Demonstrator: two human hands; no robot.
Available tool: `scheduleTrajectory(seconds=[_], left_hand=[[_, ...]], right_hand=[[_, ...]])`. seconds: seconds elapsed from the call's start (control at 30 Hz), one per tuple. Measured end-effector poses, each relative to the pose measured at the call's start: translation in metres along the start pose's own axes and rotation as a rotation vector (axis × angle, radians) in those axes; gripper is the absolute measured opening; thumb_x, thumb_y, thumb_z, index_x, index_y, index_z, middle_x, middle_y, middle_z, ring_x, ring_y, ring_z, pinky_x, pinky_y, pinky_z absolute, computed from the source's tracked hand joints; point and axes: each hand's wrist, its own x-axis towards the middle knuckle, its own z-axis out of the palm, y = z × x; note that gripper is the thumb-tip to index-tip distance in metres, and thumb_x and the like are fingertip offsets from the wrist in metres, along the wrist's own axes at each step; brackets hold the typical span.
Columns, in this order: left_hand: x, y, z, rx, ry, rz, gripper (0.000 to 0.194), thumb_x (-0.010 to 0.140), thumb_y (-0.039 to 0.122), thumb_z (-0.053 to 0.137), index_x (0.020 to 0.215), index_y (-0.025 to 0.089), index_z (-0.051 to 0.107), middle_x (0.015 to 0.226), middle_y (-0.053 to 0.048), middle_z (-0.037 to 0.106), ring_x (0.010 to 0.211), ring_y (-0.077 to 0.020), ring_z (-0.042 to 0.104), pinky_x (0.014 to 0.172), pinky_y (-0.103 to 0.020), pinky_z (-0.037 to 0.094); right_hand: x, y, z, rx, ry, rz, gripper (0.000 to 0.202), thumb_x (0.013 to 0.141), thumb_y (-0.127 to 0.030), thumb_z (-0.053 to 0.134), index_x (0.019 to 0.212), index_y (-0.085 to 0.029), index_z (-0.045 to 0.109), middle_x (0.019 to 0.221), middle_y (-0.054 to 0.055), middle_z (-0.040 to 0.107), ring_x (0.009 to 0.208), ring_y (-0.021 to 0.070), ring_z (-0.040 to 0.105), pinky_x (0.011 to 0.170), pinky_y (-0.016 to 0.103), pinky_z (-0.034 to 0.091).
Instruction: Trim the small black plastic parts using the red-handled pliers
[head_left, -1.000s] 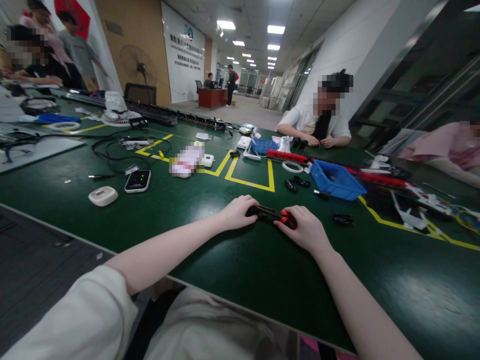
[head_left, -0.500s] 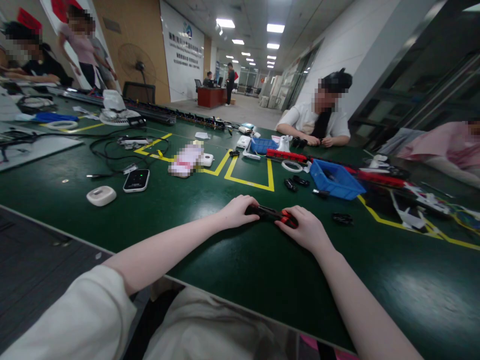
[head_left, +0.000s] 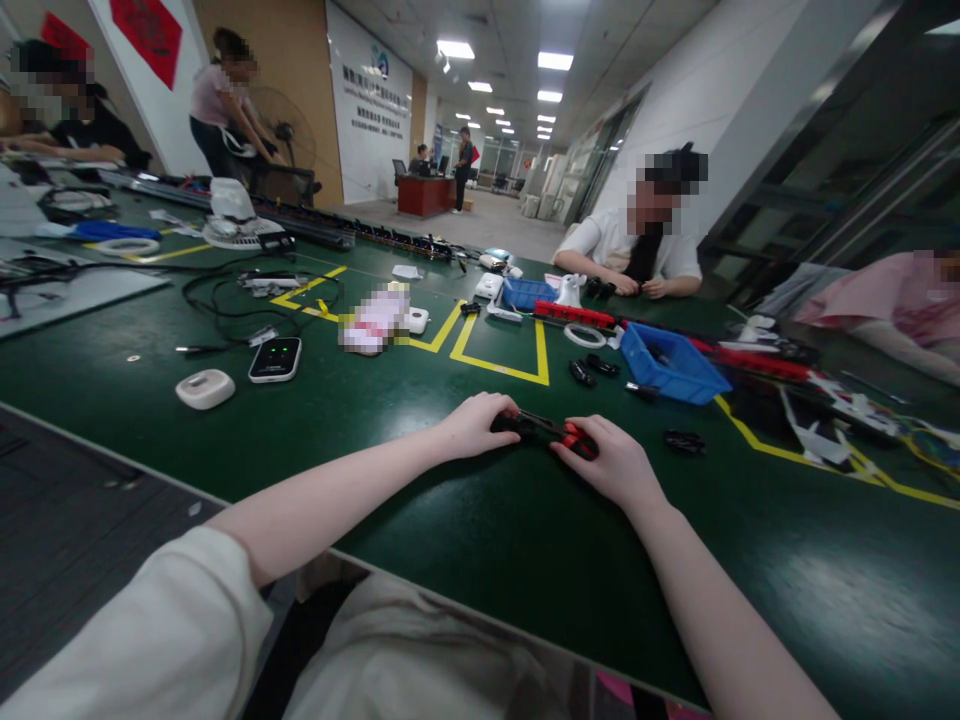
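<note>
My left hand (head_left: 478,426) is closed, thumb and fingers pinching a small dark bundle (head_left: 517,424) that looks like coiled black cable. Red-handled scissors (head_left: 573,440) are gripped in my right hand (head_left: 616,456), fingers around the handles. Their dark blades point left and reach the bundle at my left fingertips; whether they touch it I cannot tell. Both hands are just above the green table (head_left: 450,530). Similar black cable bundles lie beyond my right hand, one pair (head_left: 583,372) ahead and another bundle (head_left: 684,442) to the right.
A blue bin (head_left: 679,378) stands ahead right, with a smaller blue bin (head_left: 529,292) farther back. At left lie a white case (head_left: 205,389), a white-edged device (head_left: 275,360) and a phone (head_left: 373,320). Across the table a co-worker in white (head_left: 592,245) sits with hands together.
My hands stay nearly in place. The scissor blades now stand slightly apart from the dark bundle, with a gap showing. In the background, a person in pink has moved right and bends over a chair.
</note>
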Motion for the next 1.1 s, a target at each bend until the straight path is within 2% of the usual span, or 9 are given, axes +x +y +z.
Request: scheduleTrajectory(seconds=[0.27,0.4,0.57,0.67,0.87,1.03,1.1], left_hand=[[-0.001,-0.004,0.002,0.035,-0.036,0.029,0.029,0.088,0.027,0.068,0.116,0.019,0.063,0.112,-0.007,0.067,0.105,-0.0243,0.063,0.094,-0.039,0.05],[-0.001,-0.004,0.003,0.056,-0.052,0.03,0.033,0.092,0.028,0.062,0.124,0.021,0.062,0.12,-0.01,0.063,0.109,-0.0248,0.063,0.098,-0.041,0.049],[-0.002,-0.001,-0.001,0.081,-0.091,0.049,0.032,0.094,0.027,0.058,0.126,0.022,0.061,0.118,-0.008,0.066,0.111,-0.0257,0.061,0.101,-0.043,0.047],[-0.002,0.0,-0.002,0.091,-0.103,0.057,0.033,0.095,0.026,0.056,0.128,0.023,0.06,0.121,-0.008,0.066,0.113,-0.0252,0.06,0.103,-0.042,0.046],[-0.003,0.003,-0.002,0.178,-0.125,0.089,0.035,0.097,0.022,0.051,0.13,0.021,0.059,0.12,-0.009,0.065,0.111,-0.0262,0.06,0.099,-0.042,0.047],[-0.003,0.004,-0.005,0.172,-0.138,0.091,0.033,0.096,0.021,0.051,0.128,0.023,0.061,0.121,-0.008,0.065,0.11,-0.0246,0.061,0.099,-0.039,0.046],[-0.003,0.004,-0.006,0.139,-0.137,0.098,0.031,0.096,0.021,0.053,0.125,0.022,0.062,0.12,-0.008,0.066,0.109,-0.0245,0.061,0.098,-0.039,0.046]], right_hand=[[0.004,0.007,0.004,-0.071,0.057,-0.076,0.036,0.09,-0.048,0.06,0.111,-0.019,0.059,0.106,0.014,0.068,0.098,0.0318,0.064,0.083,0.046,0.05],[0.005,0.008,0.006,-0.05,0.054,-0.041,0.036,0.092,-0.048,0.057,0.114,-0.019,0.056,0.109,0.015,0.066,0.102,0.0324,0.061,0.087,0.047,0.048],[0.004,0.01,0.007,-0.002,0.012,0.075,0.035,0.096,-0.048,0.047,0.113,-0.018,0.054,0.107,0.015,0.062,0.096,0.0304,0.06,0.083,0.044,0.049],[0.005,0.012,0.008,-0.01,0.004,0.107,0.038,0.095,-0.051,0.047,0.11,-0.018,0.055,0.104,0.014,0.063,0.094,0.0302,0.06,0.081,0.044,0.048],[0.005,0.01,0.004,-0.025,-0.072,0.06,0.038,0.091,-0.059,0.052,0.095,-0.022,0.059,0.092,0.01,0.065,0.084,0.0277,0.062,0.071,0.04,0.048],[0.004,0.005,0.001,0.0,-0.048,0.039,0.039,0.093,-0.057,0.051,0.105,-0.022,0.064,0.097,0.009,0.066,0.086,0.0265,0.063,0.07,0.039,0.049],[0.003,0.005,0.001,-0.006,-0.043,0.043,0.038,0.094,-0.058,0.05,0.099,-0.022,0.064,0.094,0.008,0.065,0.083,0.0255,0.063,0.068,0.038,0.048]])
